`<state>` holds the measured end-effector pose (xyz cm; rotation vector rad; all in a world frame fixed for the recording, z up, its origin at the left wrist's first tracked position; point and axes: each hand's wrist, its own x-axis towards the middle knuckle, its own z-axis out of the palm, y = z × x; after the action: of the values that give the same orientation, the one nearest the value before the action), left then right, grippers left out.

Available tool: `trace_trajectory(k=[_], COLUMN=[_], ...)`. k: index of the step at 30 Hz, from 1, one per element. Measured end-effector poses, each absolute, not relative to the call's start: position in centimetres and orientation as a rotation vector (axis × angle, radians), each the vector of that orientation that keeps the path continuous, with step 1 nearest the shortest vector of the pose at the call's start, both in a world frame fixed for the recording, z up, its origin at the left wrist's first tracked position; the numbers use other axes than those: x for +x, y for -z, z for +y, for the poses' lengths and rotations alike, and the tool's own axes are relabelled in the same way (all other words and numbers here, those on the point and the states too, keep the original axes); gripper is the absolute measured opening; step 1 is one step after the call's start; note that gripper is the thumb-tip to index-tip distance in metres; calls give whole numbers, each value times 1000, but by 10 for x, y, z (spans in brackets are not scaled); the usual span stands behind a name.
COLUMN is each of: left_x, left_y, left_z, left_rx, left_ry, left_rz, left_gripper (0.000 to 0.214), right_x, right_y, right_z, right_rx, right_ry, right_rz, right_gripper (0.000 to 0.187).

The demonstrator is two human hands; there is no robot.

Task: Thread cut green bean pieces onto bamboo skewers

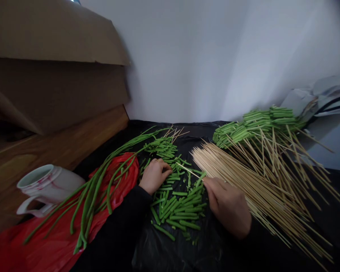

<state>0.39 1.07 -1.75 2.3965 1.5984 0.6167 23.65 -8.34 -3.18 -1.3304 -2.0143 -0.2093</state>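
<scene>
My left hand [154, 175] rests knuckles up on a scatter of short cut green bean pieces [177, 206], fingers curled over some of them. My right hand [228, 206] is closed on a thin bamboo skewer [188, 169] whose tip points left toward the left hand, with a bean piece by its fingers. Both hands lie on black plastic sheeting [164, 251]. Just right of the right hand is a big pile of bare bamboo skewers [252, 177].
Long uncut green beans [102, 181] lie across a red plastic bag [45, 241] at left. A white mug [42, 185] lies on its side near a wooden board. Finished bean skewers [255, 126] are stacked at back right. Cardboard boxes [53, 64] stand at left.
</scene>
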Motion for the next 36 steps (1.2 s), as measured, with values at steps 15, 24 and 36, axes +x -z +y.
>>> trace_trajectory(k=[15, 24, 36], left_x=[7, 12, 16], left_y=[13, 6, 1], left_z=[5, 4, 0], left_rx=[2393, 1330, 845], left_ry=[-660, -1123, -993], left_rz=[1725, 1167, 877], left_gripper=[10, 32, 27], right_x=[237, 238, 239], right_y=[30, 30, 30], right_z=[-85, -85, -85], right_rx=[-1366, -1359, -1367], right_ry=[188, 183, 182], right_rz=[-2018, -2012, -2032], right_gripper=[24, 22, 23])
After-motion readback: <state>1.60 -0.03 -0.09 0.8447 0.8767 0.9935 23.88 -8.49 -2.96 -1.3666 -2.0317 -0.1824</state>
